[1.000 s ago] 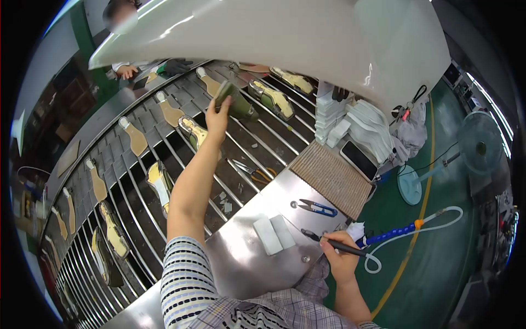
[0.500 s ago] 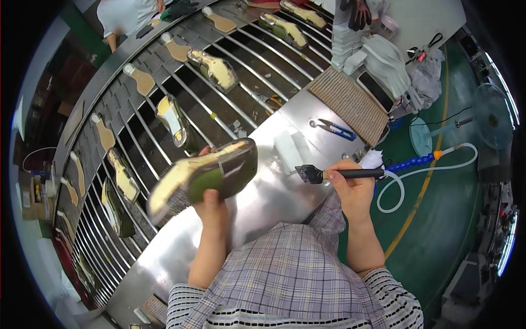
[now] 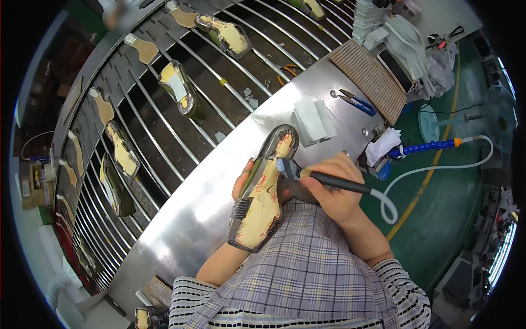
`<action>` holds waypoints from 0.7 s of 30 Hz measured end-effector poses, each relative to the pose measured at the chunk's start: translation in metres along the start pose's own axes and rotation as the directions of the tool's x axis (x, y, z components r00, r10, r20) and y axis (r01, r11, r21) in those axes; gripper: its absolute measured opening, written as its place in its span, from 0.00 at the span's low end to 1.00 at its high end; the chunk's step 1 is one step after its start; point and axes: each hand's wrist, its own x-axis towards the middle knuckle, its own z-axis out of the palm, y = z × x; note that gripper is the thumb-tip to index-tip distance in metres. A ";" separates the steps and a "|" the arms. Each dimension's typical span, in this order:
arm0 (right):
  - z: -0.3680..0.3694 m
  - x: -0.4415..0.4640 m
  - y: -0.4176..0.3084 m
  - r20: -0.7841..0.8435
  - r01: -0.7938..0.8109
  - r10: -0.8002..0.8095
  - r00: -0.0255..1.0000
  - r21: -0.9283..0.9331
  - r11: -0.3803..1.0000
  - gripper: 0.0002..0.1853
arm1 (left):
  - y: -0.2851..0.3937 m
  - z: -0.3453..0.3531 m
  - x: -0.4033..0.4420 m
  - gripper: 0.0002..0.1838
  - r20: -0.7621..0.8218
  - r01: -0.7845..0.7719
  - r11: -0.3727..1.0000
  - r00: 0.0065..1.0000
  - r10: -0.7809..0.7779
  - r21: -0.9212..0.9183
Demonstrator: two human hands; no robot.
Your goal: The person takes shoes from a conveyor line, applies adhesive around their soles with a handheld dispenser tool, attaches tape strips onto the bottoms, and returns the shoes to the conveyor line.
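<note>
My left hand is wrapped round a lasted shoe upper, its pale underside up with red marks and a letter L. Most of that hand is hidden beneath it. The shoe lies slantwise above my apron, its narrower end away from me. In my right hand is a black-handled brush with a white hose at its rear end. Its flat head reaches the shoe's right edge near the narrow middle; whether the bristles press on it I cannot tell.
A metal worktop borders a roller conveyor carrying more lasted shoes and tan insoles. Beyond the shoe are white pads, blue-handled snips, a ribbed mat and a phone. The hose loops at right.
My left hand has turned the shoe underside up and brought it closer to me. The brush has swung over to the shoe's edge. The view has shifted.
</note>
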 end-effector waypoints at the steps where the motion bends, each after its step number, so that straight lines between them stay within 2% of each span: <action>1: 0.002 0.001 0.000 0.000 0.041 -0.041 0.999 -0.077 0.996 0.13 | -0.002 -0.004 0.002 0.24 0.058 0.145 0.935 0.989 -0.133 -0.324; 2: 0.004 0.001 0.000 0.001 0.039 -0.039 0.999 -0.077 0.996 0.13 | 0.000 -0.003 0.004 0.23 0.114 0.277 0.748 0.958 -0.263 -0.603; 3: 0.007 0.001 0.001 -0.007 0.094 -0.096 0.995 -0.148 0.984 0.13 | 0.004 0.010 -0.002 0.22 0.067 0.216 0.775 0.973 -0.220 -0.594; 5: 0.010 0.008 -0.003 0.016 0.236 -0.241 0.971 -0.265 0.935 0.13 | -0.001 0.009 -0.002 0.21 0.097 0.186 0.729 0.982 -0.163 -0.658; 6: 0.013 -0.003 0.000 0.042 0.215 -0.211 0.977 -0.215 0.953 0.12 | -0.004 0.008 -0.002 0.21 0.112 0.174 0.703 0.985 -0.134 -0.689; 7: 0.005 -0.001 -0.004 0.106 0.131 -0.121 0.987 -0.087 0.988 0.11 | -0.005 0.004 -0.001 0.21 0.167 0.183 0.721 0.981 -0.095 -0.668; 8: -0.003 0.004 -0.008 0.179 0.032 -0.038 0.983 0.035 0.999 0.10 | -0.021 -0.004 -0.001 0.23 0.018 -0.004 0.876 1.000 0.015 -0.482; 9: -0.006 0.003 -0.004 0.181 0.028 -0.034 0.983 0.032 0.999 0.10 | -0.038 -0.012 0.000 0.26 -0.137 -0.152 0.971 0.982 0.128 -0.185; 10: -0.007 0.001 0.002 0.202 -0.099 0.065 0.977 0.161 0.982 0.09 | -0.054 -0.020 0.000 0.31 -0.281 -0.207 0.971 0.931 0.232 0.116; 11: -0.007 0.000 0.009 0.233 -0.223 0.159 0.959 0.282 0.933 0.08 | -0.053 -0.020 -0.002 0.34 -0.265 -0.187 0.969 0.938 0.225 0.159; 14: -0.002 -0.001 0.029 0.106 -0.364 0.350 0.931 0.185 0.913 0.06 | -0.046 -0.018 -0.005 0.44 -0.216 -0.138 0.948 0.955 0.204 0.286; 16: -0.005 -0.002 0.028 0.086 -0.368 0.359 0.929 0.141 0.919 0.05 | -0.042 -0.010 -0.009 0.48 -0.201 -0.123 0.939 0.960 0.194 0.323; 17: -0.005 0.001 0.026 0.070 -0.361 0.355 0.932 0.107 0.926 0.06 | -0.038 -0.002 -0.010 0.34 -0.228 -0.138 0.957 0.953 0.199 0.257; 19: -0.003 0.001 0.026 0.033 -0.301 0.299 0.954 0.060 0.952 0.09 | -0.024 0.008 -0.009 0.26 -0.254 -0.152 0.970 0.947 0.198 0.191; 20: -0.003 0.001 0.028 0.032 -0.303 0.301 0.953 0.058 0.951 0.09 | -0.009 0.007 -0.007 0.26 -0.135 0.000 0.996 0.991 -0.012 -0.085; 21: -0.002 0.002 0.029 0.026 -0.270 0.269 0.963 0.038 0.962 0.09 | -0.001 0.006 -0.006 0.26 0.036 0.186 0.925 0.982 -0.185 -0.330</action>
